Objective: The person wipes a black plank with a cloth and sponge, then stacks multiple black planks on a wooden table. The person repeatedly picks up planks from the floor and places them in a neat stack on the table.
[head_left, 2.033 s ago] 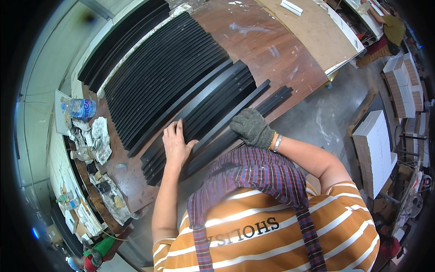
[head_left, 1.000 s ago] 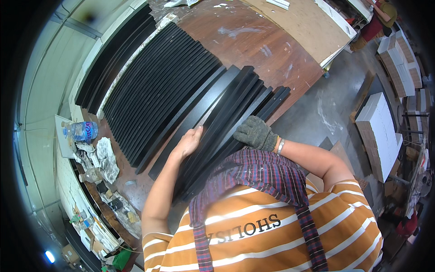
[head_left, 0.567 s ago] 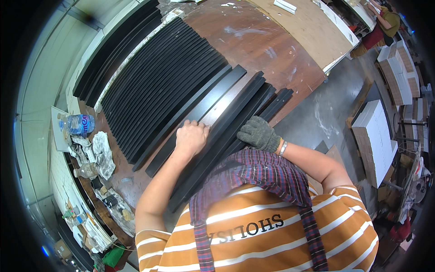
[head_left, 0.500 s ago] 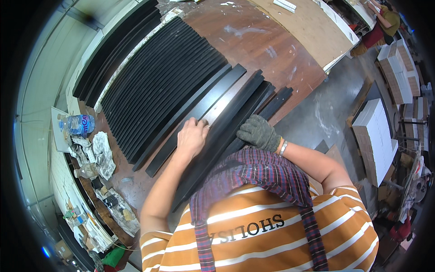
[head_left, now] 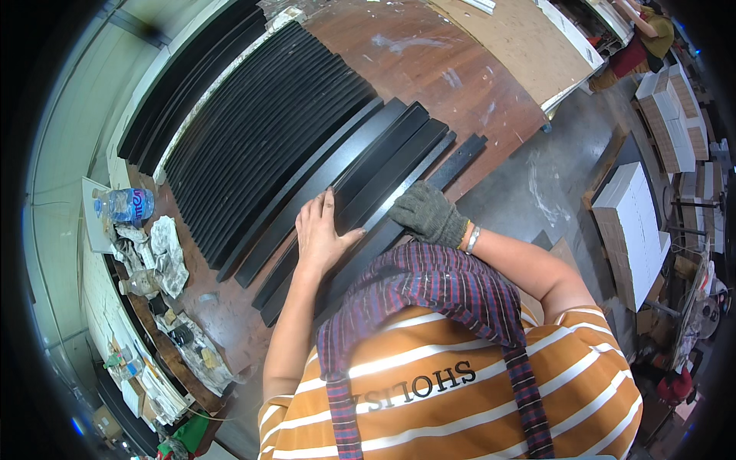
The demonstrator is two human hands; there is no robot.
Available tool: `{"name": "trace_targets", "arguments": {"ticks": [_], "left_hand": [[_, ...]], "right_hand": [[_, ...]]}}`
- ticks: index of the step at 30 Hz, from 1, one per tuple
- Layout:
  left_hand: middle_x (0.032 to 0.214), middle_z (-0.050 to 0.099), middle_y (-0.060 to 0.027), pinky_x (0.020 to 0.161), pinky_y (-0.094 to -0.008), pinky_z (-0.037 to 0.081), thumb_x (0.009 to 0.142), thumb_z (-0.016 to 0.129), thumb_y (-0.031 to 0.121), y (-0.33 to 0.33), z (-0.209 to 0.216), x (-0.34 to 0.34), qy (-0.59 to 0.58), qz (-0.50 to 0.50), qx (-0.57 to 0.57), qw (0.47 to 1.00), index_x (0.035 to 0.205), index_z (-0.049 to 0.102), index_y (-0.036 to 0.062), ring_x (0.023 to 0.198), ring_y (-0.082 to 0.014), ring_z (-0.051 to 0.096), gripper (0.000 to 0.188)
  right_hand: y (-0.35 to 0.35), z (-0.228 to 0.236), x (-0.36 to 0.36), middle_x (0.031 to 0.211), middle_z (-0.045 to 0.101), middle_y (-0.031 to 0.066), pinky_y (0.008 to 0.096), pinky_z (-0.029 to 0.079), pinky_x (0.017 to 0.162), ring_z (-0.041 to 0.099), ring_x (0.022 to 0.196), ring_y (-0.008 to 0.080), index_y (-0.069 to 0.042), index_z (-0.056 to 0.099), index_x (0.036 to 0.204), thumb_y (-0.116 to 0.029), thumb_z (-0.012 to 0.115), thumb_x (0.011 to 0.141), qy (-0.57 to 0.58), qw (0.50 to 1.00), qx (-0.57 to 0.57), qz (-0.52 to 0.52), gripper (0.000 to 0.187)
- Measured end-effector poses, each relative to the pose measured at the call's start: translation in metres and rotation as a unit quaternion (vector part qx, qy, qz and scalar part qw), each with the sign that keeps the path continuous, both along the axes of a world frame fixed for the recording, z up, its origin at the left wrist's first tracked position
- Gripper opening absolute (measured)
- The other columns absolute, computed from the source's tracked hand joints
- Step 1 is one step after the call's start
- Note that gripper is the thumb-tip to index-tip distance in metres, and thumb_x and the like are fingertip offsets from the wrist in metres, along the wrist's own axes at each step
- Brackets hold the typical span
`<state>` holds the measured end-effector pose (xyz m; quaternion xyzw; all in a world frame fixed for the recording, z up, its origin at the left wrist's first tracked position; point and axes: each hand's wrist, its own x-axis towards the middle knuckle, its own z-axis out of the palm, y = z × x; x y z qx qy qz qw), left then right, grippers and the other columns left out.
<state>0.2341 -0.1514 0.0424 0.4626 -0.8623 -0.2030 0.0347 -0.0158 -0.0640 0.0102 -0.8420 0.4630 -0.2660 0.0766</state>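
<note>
My bare left hand [head_left: 320,236] lies across the black strips with its fingers stretched and thumb apart. Under it and beyond it are two long black strips [head_left: 383,165], side by side. My right hand [head_left: 431,213], in a dark grey knit glove, has its fingers bent over a black strip [head_left: 410,178] with a shiny upper face. Nearer the table edge another narrow black strip [head_left: 464,157] lies at a slant, partly behind the glove. To the left, a wide row of black strips [head_left: 268,138] stands packed together, with a flat glossy strip [head_left: 345,157] at its near side.
A large plastic bottle [head_left: 130,205] and crumpled cloths [head_left: 167,257] sit left of the brown table [head_left: 491,100]. More black strips [head_left: 192,77] stand at the far left. White panel stacks [head_left: 629,230] rest on the floor to the right. Another person [head_left: 648,42] stands far right.
A black strip has shifted left against its neighbour, covering the gap between them. My left hand has opened out from a curled grip. My gloved hand has moved slightly left and up.
</note>
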Motion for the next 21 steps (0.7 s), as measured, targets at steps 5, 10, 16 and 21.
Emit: {"name": "trace_targets", "arguments": {"ticks": [5,10,16,21], "left_hand": [[0.146,0.044,-0.0153,0.112,-0.0476,0.029,0.075,0.079,0.038,0.019,-0.003,0.0,-0.024,0.001,-0.078,0.997,0.146,0.042,0.005,0.133,-0.0336,0.04,0.087],[0.144,0.049,-0.0113,0.111,-0.049,0.03,0.08,0.075,0.031,0.019,-0.01,0.001,0.002,-0.021,-0.147,0.989,0.134,0.057,0.0069,0.129,-0.0322,0.045,0.062],[0.135,0.054,-0.0129,0.106,-0.0518,0.035,0.077,0.076,0.032,0.033,-0.002,-0.001,0.034,-0.011,-0.22,0.975,0.123,0.063,0.0071,0.125,-0.0307,0.048,0.054],[0.11,0.06,-0.008,0.088,-0.0414,0.041,0.065,0.083,0.032,0.074,0.01,0.002,0.111,-0.066,-0.125,0.984,0.121,0.061,0.007,0.103,-0.0274,0.056,0.066]], "right_hand": [[-0.001,0.007,-0.004,0.099,0.062,0.0098,0.0461,0.045,0.088,0.059,0.096,0.0301,-0.008,0.063,0.109,-0.034,0.066,0.077,0.019,1.0,0.012,0.019,0.042],[-0.011,0.02,-0.005,0.097,0.063,0.0104,0.0465,0.045,0.086,0.059,0.096,0.0307,-0.008,0.062,0.107,-0.047,0.065,0.079,0.091,0.99,0.095,0.057,0.049],[-0.03,0.039,0.001,0.098,0.068,0.0166,0.0445,0.05,0.084,0.065,0.095,0.0336,-0.007,0.069,0.104,-0.05,0.062,0.086,0.14,0.955,0.259,0.044,0.048],[-0.049,0.046,0.002,0.099,0.069,0.0198,0.045,0.052,0.082,0.067,0.096,0.0346,-0.005,0.072,0.101,-0.057,0.057,0.086,0.135,0.92,0.366,0.044,0.056]]}}
